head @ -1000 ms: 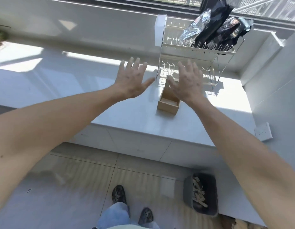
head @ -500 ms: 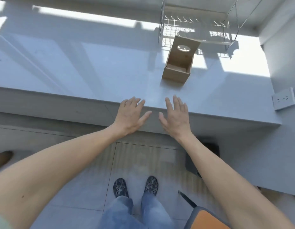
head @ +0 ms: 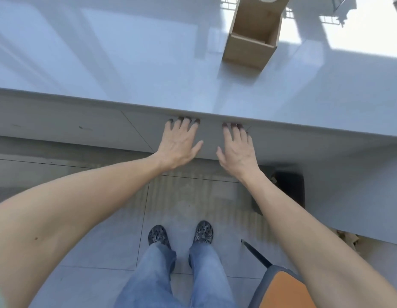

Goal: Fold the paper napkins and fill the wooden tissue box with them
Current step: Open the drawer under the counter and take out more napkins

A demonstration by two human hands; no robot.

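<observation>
The wooden tissue box (head: pixel 250 44) stands on the white counter (head: pixel 126 63) at the top right, its lid tipped back and cut off by the frame's top edge. My left hand (head: pixel 180 144) and my right hand (head: pixel 236 150) are both flat and spread, palms down, below the counter's front edge. Their fingertips reach into the shadow under the counter lip, against the cabinet front. Neither hand holds anything. No paper napkins are in view.
A wire rack (head: pixel 326 16) shows at the top right behind the box. A dark bin (head: pixel 288 187) sits on the floor under the counter, right of my right arm. An orange chair seat (head: pixel 284 290) is at the bottom right.
The view has tilted further down and closer to the counter. Both hands have dropped from over the counter near the box to below its front edge.
</observation>
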